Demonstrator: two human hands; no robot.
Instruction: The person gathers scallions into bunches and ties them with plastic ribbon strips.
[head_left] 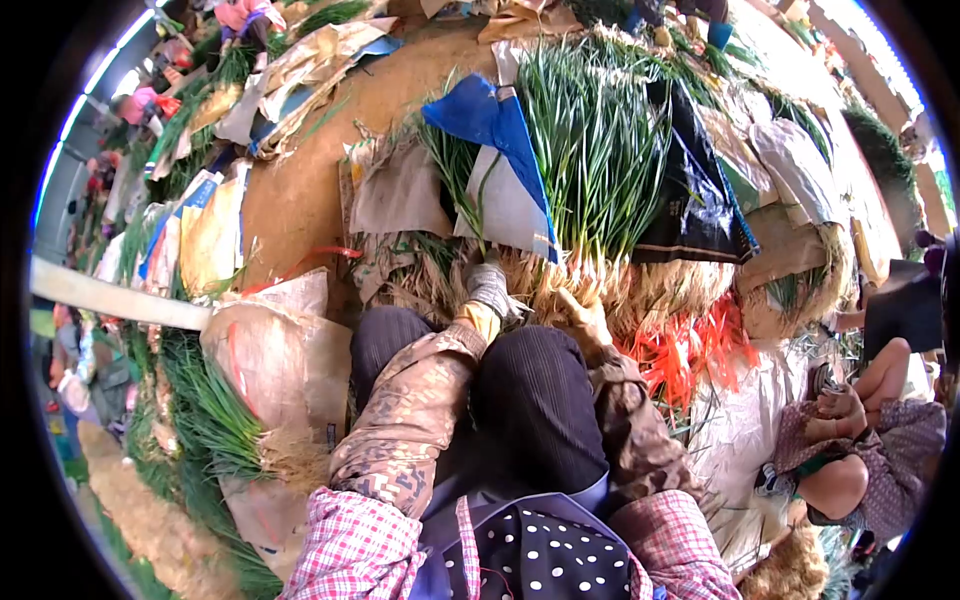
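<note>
**Polka-dot apron [560, 555] at 6 o'clock, left hand [488, 288] and right hand [584, 318] by the pale roots [595, 280]**

Closest of all, the dotted apron fills 6 o'clock, between the pink checked sleeves [360, 545]. Just beyond it, dark striped trousers [535, 400] cover two raised knees. A camouflage sleeve [395, 435] leads up the left forearm, and a brown sleeve [640, 420] covers the right.

The left hand, which looks gloved in pale grey, sits near the centre of the view, just past the knees. Its fingers are bent at the foot of a thin green stem [480, 215]; whether they close on it, I cannot tell. The right hand, a little to its 4 o'clock, is at the edge of the roots, and its grip is likewise unclear.

The big bunch of green stalks [590, 150] lies at 1 o'clock, roots toward the person and leaf tips pointing away. A blue sheet [480, 115] lies beside it at 12 o'clock, and a black sheet [690, 190] borders it at 2. Red strips [690, 360] are heaped between 3 and 4 o'clock, and another person [865, 440] sits farther out that way.

Between 8 and 9 o'clock, a second bunch [205, 400] lies next to a pale sack [265, 350]. A whitish bar [120, 293] reaches in from 9.
</note>
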